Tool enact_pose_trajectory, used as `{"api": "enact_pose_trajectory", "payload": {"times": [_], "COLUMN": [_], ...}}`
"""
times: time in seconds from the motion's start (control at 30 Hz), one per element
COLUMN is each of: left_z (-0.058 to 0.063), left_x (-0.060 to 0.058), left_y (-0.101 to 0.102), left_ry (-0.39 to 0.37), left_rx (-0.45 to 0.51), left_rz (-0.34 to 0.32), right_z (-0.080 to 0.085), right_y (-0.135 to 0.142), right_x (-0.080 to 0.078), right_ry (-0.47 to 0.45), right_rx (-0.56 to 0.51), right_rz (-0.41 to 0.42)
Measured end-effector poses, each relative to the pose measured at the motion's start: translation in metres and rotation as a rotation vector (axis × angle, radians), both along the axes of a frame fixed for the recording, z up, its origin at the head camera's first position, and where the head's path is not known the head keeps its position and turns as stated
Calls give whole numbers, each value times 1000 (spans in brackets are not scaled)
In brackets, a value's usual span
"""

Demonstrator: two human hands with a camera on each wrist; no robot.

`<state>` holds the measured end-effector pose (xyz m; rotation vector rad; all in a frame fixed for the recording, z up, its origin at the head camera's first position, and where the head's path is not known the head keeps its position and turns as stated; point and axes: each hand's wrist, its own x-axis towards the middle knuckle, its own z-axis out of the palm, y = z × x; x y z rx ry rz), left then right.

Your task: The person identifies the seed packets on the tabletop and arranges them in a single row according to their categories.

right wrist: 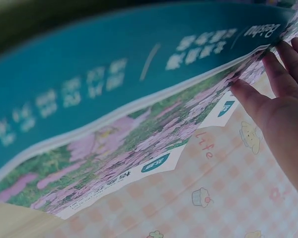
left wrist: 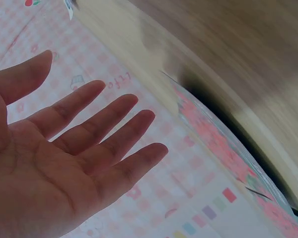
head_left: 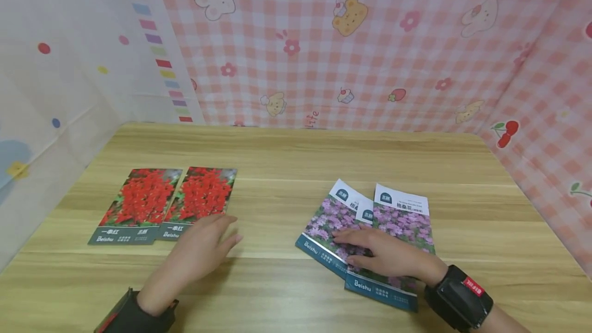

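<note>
Two seed packets with red flowers (head_left: 143, 197) lie side by side at the left, slightly overlapping. My left hand (head_left: 201, 243) hovers by the lower edge of the right one, its fingers extended and nothing held; the left wrist view shows the bare palm. On the right, several overlapping seed packets with purple flowers (head_left: 402, 225) are fanned on the wooden table (head_left: 277, 292). My right hand (head_left: 390, 253) rests on them with fingers stretched out, covering part of their pictures. Close up in the right wrist view is a packet's teal lower band (right wrist: 139, 64).
A pink checked cloth (head_left: 300, 24) with cartoon prints hangs behind the table and along the right. White cloth with coloured dots (head_left: 60, 81) hangs on the left. Each wrist wears a black band (head_left: 458, 297).
</note>
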<state>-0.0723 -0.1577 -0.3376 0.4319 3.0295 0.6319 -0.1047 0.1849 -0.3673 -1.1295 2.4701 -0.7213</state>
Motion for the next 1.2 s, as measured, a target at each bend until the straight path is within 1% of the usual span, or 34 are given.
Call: {"api": "enact_pose_trajectory", "payload": {"times": [0.1, 0.2, 0.37, 0.53, 0.63, 0.73, 0.83, 0.97, 1.07, 1.2], "left_z": [0, 1, -1, -3, -4, -4, -5, -7, -8, -9], "left_x": [-3, -6, -14, -21, -24, -27, -30, -34, -36, -38], "left_y": [7, 15, 31, 47, 57, 67, 79, 91, 99, 105], "left_ry": [-3, 1, 6, 0, -25, -51, -64, -85, -127, -194], "left_rx": [10, 0, -7, -20, -32, -33, -44, -76, -78, -48], "left_rz": [-8, -25, -55, -97, -119, -152, -199, -255, -262, -249], "right_z": [1, 2, 3, 5, 6, 9, 11, 11, 10, 10], "right_y": [2, 2, 3, 2, 0, -3, -7, -11, -12, -11], "right_x": [1, 2, 3, 4, 5, 6, 8, 13, 18, 23], "right_ry": [-9, -5, 18, 72, 115, 156, 193, 220, 235, 243], "right_rx": [3, -15, -48, -99, -146, -164, -152, -104, -77, -54], "right_rz": [-10, -11, -58, -101, -115, -119, -115, -127, -133, -107]}}
